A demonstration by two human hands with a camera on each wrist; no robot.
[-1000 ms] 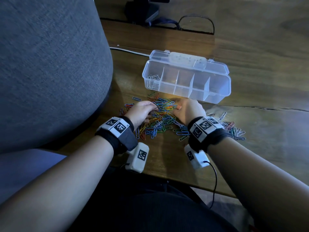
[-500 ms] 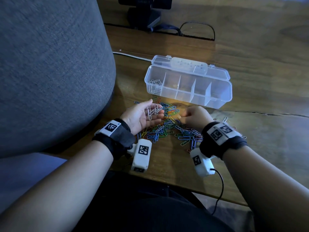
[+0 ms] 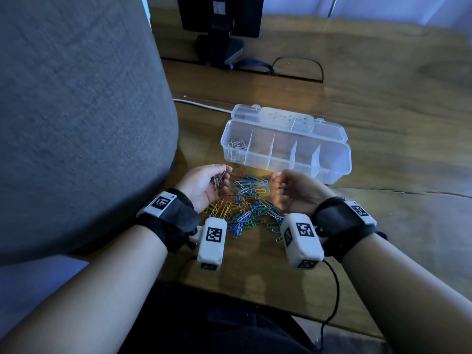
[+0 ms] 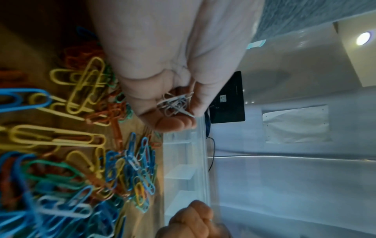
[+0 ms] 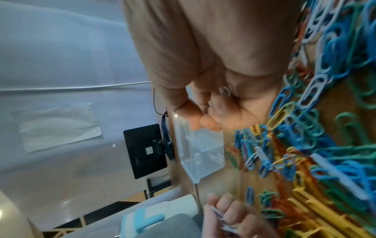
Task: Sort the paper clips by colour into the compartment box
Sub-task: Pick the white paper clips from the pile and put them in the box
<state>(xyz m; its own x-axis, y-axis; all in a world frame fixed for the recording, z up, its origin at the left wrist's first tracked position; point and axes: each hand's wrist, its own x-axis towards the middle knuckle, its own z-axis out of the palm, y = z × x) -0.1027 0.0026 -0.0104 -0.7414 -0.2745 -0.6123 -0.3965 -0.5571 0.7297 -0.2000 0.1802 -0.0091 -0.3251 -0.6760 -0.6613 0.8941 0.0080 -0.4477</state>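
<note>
A clear compartment box (image 3: 343,159) stands open on the wooden table, its lid tipped back. Its leftmost compartment holds white clips (image 3: 237,146); the other compartments look bare. In front of it lies a pile of mixed coloured paper clips (image 3: 246,204). My left hand (image 3: 217,178) hovers over the pile's left edge, palm up, with its fingers curled around a bunch of white clips (image 4: 176,104). My right hand (image 3: 282,186) hovers over the pile's right side. Its fingers are curled in on a white clip (image 5: 223,91).
A big grey cushion (image 3: 76,123) fills the left side and overhangs the table. At the back stand a black screen on a stand (image 3: 219,21) and a black cable loop (image 3: 297,69). A white cable (image 3: 204,106) runs behind the box. The table's front edge is close to me.
The left palm was flat with white clips lying on it; its fingers have now curled around them. The right hand has lifted off the pile and turned palm inward.
</note>
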